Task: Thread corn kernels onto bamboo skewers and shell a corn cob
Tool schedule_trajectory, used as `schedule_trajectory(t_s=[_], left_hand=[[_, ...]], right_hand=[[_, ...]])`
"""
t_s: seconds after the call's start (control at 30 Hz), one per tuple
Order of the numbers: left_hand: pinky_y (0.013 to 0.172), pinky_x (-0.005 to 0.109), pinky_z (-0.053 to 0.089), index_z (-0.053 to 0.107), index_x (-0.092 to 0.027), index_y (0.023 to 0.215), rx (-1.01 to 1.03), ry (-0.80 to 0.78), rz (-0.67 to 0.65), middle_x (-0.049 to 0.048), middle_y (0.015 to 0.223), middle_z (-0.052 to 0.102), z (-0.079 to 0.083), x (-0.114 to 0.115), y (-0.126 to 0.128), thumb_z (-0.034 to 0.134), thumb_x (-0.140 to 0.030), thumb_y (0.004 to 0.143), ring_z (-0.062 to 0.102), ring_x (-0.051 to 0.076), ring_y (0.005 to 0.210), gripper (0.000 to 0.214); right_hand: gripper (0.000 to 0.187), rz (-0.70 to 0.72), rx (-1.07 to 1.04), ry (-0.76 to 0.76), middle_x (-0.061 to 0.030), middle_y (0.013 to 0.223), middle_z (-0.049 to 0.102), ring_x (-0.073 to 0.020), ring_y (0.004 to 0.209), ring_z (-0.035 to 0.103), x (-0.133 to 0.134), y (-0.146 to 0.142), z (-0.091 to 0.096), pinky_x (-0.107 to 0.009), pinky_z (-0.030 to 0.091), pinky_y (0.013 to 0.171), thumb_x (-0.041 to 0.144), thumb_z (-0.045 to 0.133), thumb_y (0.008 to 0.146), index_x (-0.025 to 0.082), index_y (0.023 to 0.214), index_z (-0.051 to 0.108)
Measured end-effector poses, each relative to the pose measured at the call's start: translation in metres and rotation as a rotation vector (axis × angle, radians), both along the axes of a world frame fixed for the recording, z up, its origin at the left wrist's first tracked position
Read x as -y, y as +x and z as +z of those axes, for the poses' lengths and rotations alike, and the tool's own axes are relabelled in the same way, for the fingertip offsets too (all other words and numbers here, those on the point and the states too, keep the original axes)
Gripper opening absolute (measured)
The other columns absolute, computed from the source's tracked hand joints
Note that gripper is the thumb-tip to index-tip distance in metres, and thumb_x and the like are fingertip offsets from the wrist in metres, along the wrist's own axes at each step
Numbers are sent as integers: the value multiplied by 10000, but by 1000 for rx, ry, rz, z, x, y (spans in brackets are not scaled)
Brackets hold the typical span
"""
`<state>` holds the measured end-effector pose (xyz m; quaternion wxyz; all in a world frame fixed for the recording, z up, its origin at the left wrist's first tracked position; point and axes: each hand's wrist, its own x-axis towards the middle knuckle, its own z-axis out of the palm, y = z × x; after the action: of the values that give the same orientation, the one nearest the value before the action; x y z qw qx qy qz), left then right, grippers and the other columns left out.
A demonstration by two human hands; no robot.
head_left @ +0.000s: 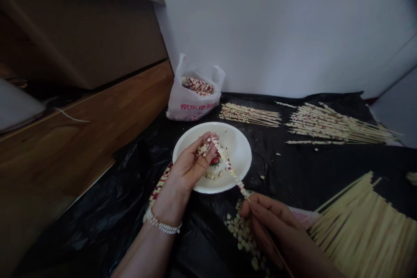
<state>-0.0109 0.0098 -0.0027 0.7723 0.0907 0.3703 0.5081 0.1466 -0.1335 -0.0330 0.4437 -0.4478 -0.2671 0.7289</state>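
My left hand (pixel 192 163) is over a white plate (pixel 239 150), its fingers curled around a few pale corn kernels (pixel 203 150). It also meets the tip of a bamboo skewer (pixel 230 167), which is threaded with pale and reddish kernels. My right hand (pixel 269 223) pinches the lower end of that skewer. A few kernels and a red-patterned piece (pixel 214 167) lie on the plate. Below my left wrist, a multicoloured corn cob (pixel 158 189) is partly hidden. A pile of loose kernels (pixel 243 234) lies under my right hand.
A bundle of bare skewers (pixel 365 230) lies at the front right on a black plastic sheet (pixel 97 230). Threaded skewers (pixel 249 115) and a larger batch (pixel 339 124) lie behind. A white plastic bag (pixel 192 106) holds a corn cob (pixel 197 86). A wooden board (pixel 65 147) runs along the left.
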Motion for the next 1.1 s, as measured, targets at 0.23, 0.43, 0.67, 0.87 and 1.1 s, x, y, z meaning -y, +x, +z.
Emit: schedule_trajectory(t_s=[0.23, 0.43, 0.67, 0.87, 1.1], left_hand=[[704, 149, 566, 674, -113, 1062, -102, 53, 71, 94, 1038, 720, 0, 4, 5, 529, 44, 827, 701, 123, 851, 318], [658, 138, 560, 664, -130, 1108, -95, 70, 98, 85, 1089, 709, 0, 3, 4, 525, 26, 842, 699, 118, 853, 339], [738, 156, 558, 642, -130, 1180, -82, 73, 104, 98, 1122, 700, 0, 3, 5, 530, 18, 841, 693, 118, 899, 386], [838, 214, 554, 672, -95, 1074, -62, 90, 134, 93, 1009, 725, -1, 3, 7, 516, 38, 841, 700, 127, 883, 310], [822, 209, 561, 672, -104, 1063, -38, 97, 118, 93, 1003, 730, -2, 3, 6, 519, 47, 835, 705, 130, 875, 313]], right_hand=[[356, 32, 47, -5, 96, 379, 409, -38, 339, 263, 1, 0, 1, -162, 157, 355, 562, 662, 780, 207, 751, 641], [384, 120, 37, 41, 111, 351, 371, -33, 323, 192, 3, 0, -3, -172, 135, 340, 584, 607, 821, 204, 777, 631], [389, 114, 9, 47, 110, 352, 376, -25, 323, 196, 3, 0, -6, -166, 137, 341, 584, 634, 804, 196, 767, 635], [374, 118, 6, 38, 111, 351, 375, -23, 319, 200, 4, -1, -6, -158, 143, 340, 560, 627, 820, 189, 770, 637], [387, 117, -7, 13, 117, 345, 375, -22, 312, 199, 2, -1, -4, -151, 136, 331, 577, 632, 807, 191, 777, 631]])
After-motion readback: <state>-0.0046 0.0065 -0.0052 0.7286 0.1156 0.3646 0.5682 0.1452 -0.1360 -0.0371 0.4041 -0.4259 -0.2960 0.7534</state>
